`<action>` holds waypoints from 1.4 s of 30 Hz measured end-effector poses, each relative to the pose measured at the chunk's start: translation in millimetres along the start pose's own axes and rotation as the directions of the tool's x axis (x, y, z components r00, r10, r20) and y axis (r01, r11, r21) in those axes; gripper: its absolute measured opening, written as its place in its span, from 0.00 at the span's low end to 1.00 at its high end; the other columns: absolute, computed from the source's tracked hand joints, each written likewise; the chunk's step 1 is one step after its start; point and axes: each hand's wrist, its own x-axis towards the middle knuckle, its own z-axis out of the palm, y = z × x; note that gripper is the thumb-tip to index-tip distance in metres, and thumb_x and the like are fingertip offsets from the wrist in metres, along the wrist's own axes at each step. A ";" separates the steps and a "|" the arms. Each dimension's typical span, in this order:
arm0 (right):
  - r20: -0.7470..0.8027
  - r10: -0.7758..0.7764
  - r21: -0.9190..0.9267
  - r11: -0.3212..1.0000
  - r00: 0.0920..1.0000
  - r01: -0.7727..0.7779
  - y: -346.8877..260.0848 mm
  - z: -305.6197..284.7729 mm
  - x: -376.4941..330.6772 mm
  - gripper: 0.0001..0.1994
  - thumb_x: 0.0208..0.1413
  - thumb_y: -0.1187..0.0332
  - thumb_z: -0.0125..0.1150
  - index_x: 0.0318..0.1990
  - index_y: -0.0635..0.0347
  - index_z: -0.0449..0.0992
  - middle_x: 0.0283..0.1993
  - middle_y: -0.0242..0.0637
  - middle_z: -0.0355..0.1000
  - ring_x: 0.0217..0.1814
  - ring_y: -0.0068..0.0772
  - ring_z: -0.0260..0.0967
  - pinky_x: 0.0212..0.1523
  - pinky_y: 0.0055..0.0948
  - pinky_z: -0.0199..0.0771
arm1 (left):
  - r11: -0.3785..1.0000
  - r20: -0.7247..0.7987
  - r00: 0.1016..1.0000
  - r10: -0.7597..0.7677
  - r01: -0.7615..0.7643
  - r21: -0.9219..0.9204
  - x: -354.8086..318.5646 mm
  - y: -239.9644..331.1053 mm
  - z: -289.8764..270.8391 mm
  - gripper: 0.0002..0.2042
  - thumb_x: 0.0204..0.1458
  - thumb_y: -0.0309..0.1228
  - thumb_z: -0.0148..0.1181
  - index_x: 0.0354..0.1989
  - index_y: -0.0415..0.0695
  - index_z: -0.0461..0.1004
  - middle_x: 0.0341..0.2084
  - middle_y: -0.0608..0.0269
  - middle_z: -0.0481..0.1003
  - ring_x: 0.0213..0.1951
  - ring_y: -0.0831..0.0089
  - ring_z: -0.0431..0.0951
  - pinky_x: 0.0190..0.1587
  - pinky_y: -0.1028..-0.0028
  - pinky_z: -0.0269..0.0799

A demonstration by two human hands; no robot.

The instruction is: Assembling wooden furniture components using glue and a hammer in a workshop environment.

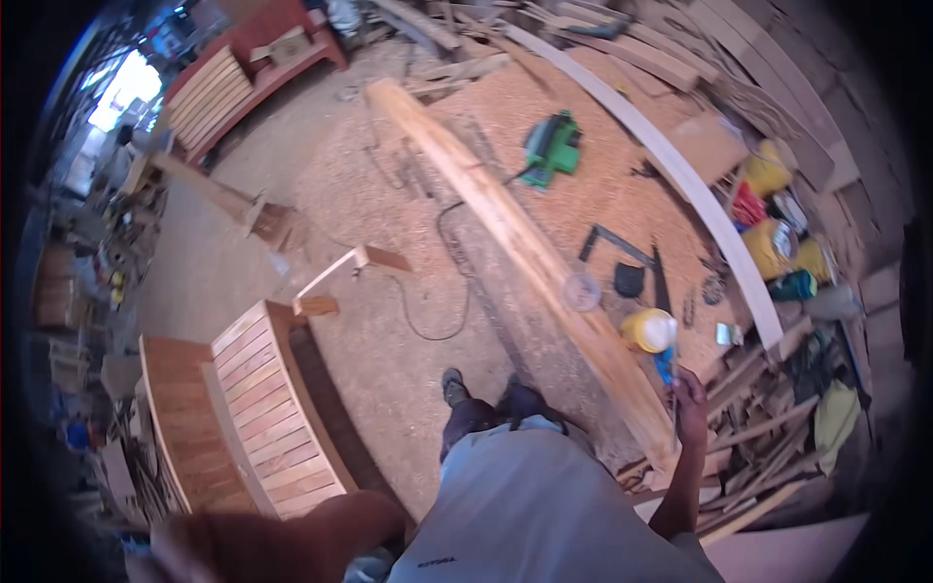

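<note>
the person wears a loose, pale grey-blue shirt [530, 505] with short sleeves that leave both forearms bare. near the shirt's lower hem there is a small dark printed mark. below the shirt, dark blue trousers [486, 413] cover the legs, and beyond the trousers a dark, dusty shoe [453, 386] shows. no gloves, watch or rings can be made out on the right hand [690, 396] or the blurred left hand [194, 549].

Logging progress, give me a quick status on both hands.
Right hand shut on blue-handled tool beside long curved plank. Left hand blurred, low left. Yellow container close by.
</note>
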 end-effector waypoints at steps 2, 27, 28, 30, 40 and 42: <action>0.004 -0.018 0.059 0.998 1.000 0.018 -0.5 21.9 -8.5 0.15 0.74 0.66 0.60 0.64 0.59 0.78 0.39 0.27 0.75 0.37 0.17 0.70 0.38 0.22 0.73 | 0.880 0.081 0.986 -0.147 0.093 0.465 -3.1 9.4 -53.0 0.28 0.71 0.47 0.57 0.75 0.49 0.65 0.65 0.40 0.72 0.53 0.53 0.80 0.50 0.56 0.82; 0.177 -0.178 0.076 0.983 0.968 0.167 19.0 554.6 54.1 0.12 0.63 0.78 0.66 0.51 0.59 0.74 0.42 0.29 0.77 0.43 0.19 0.73 0.47 0.25 0.74 | -0.303 -0.288 -0.138 -0.948 0.101 0.948 -313.8 -222.3 -621.3 0.26 0.51 0.38 0.76 0.59 0.48 0.77 0.69 0.50 0.71 0.55 0.49 0.83 0.54 0.53 0.81; 0.201 -0.168 0.109 0.983 0.965 0.149 39.1 589.4 63.1 0.11 0.64 0.78 0.66 0.51 0.61 0.76 0.43 0.30 0.78 0.45 0.20 0.76 0.49 0.25 0.77 | -0.233 -0.225 -0.183 -0.957 0.019 0.972 -344.4 -247.2 -656.0 0.35 0.50 0.39 0.77 0.67 0.50 0.70 0.72 0.47 0.67 0.61 0.44 0.79 0.59 0.52 0.79; 0.215 -0.102 0.068 0.994 0.971 0.090 88.3 650.1 85.5 0.11 0.65 0.78 0.65 0.53 0.63 0.75 0.46 0.34 0.79 0.46 0.22 0.77 0.50 0.27 0.78 | -0.153 -0.175 -0.324 -0.930 -0.091 0.984 -425.2 -277.4 -724.0 0.50 0.48 0.41 0.79 0.80 0.51 0.55 0.77 0.42 0.60 0.71 0.37 0.68 0.69 0.49 0.71; 0.341 -0.081 -0.180 0.972 0.937 0.149 311.9 850.9 221.3 0.20 0.66 0.78 0.62 0.65 0.61 0.79 0.49 0.40 0.81 0.47 0.30 0.80 0.51 0.31 0.80 | -0.131 -0.208 -0.391 -0.897 -0.215 0.968 -604.7 -503.7 -866.6 0.73 0.40 0.45 0.86 0.86 0.55 0.30 0.85 0.47 0.39 0.83 0.38 0.41 0.78 0.32 0.47; 0.366 -0.159 -0.290 0.917 0.917 0.274 336.8 873.2 249.2 0.21 0.66 0.79 0.60 0.65 0.58 0.80 0.50 0.42 0.81 0.46 0.36 0.81 0.50 0.32 0.80 | -0.137 -0.214 -0.366 -0.906 -0.226 0.965 -624.9 -517.3 -880.5 0.74 0.39 0.45 0.87 0.86 0.56 0.28 0.85 0.46 0.38 0.83 0.36 0.40 0.78 0.31 0.46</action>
